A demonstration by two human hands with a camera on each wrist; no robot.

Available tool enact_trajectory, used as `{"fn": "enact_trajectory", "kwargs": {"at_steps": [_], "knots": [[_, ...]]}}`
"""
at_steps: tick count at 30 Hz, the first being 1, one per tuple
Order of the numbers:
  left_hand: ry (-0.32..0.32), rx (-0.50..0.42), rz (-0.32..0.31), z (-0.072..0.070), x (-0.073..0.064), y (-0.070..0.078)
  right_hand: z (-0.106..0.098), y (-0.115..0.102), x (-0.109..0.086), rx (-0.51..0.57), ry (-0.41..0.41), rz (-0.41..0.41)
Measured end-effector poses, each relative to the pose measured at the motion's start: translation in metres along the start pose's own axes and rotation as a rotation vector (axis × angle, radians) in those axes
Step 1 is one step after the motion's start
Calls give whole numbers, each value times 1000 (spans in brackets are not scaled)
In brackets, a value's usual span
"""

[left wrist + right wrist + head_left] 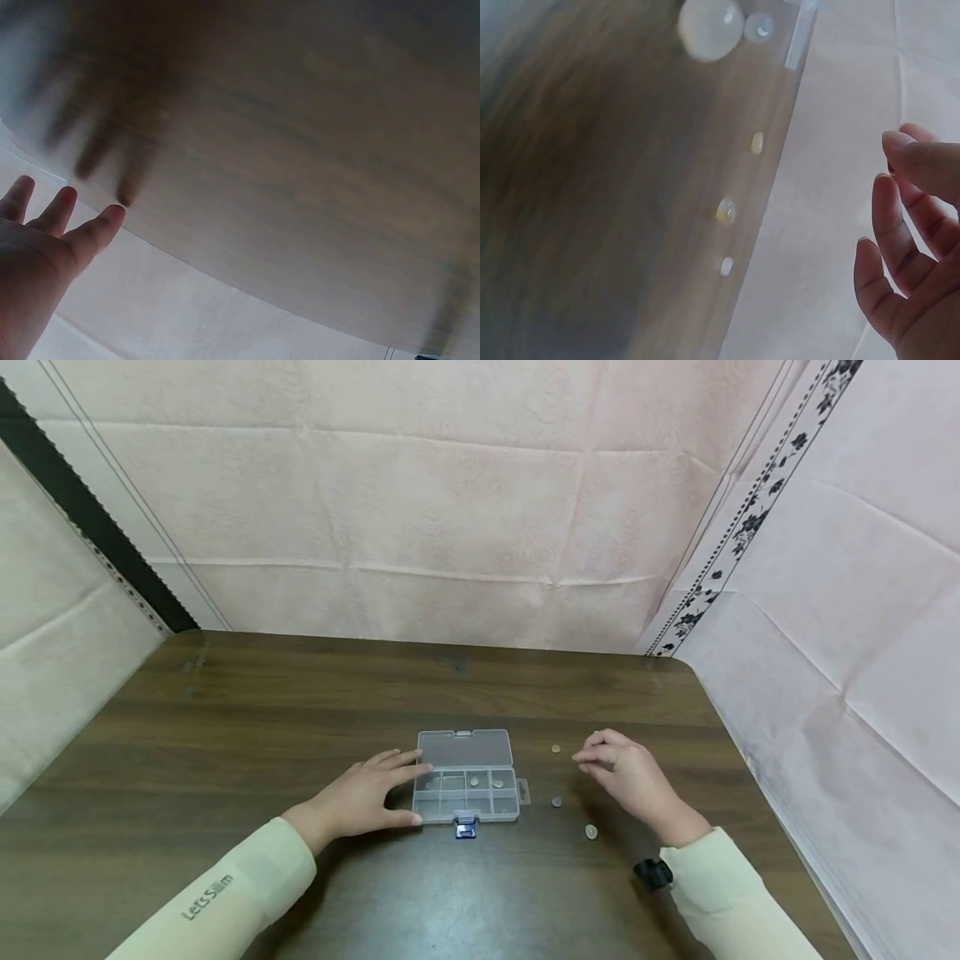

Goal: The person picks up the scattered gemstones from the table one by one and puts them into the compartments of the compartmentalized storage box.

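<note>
beside the box [465,750], small discs [557,802]

I have one shallow, translucent rectangular box [491,818] flat on the tabletop [300,868], its clear lid [465,749] open at the far side. Low walls divide it into compartments in two rows. Small translucent, rounded pieces [474,782] sit in compartments of the far row. Right of the box, more loose pieces [591,832] lie spaced apart. My left grip [363,797] touches the box's left side, fingers spread.
</note>
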State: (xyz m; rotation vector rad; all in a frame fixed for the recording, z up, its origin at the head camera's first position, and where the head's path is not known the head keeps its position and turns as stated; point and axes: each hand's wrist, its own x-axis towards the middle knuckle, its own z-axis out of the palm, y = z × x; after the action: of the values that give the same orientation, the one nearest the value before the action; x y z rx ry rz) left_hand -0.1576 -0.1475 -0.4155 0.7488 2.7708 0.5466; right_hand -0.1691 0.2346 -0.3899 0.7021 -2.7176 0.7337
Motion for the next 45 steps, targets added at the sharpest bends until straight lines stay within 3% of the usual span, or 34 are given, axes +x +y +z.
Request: {"fn": "enact_trajectory", "kwargs": {"at_steps": [16,36,45], "knots": [[-4,-4,-16,0,-1,1,18,-25,22,69,6,-45],[1,-12,-16,0,-3,1,43,-64,44,167,-85,-48],[-9,-8,-31,0,-1,1,53,-79,51,156,-138,-101]]}}
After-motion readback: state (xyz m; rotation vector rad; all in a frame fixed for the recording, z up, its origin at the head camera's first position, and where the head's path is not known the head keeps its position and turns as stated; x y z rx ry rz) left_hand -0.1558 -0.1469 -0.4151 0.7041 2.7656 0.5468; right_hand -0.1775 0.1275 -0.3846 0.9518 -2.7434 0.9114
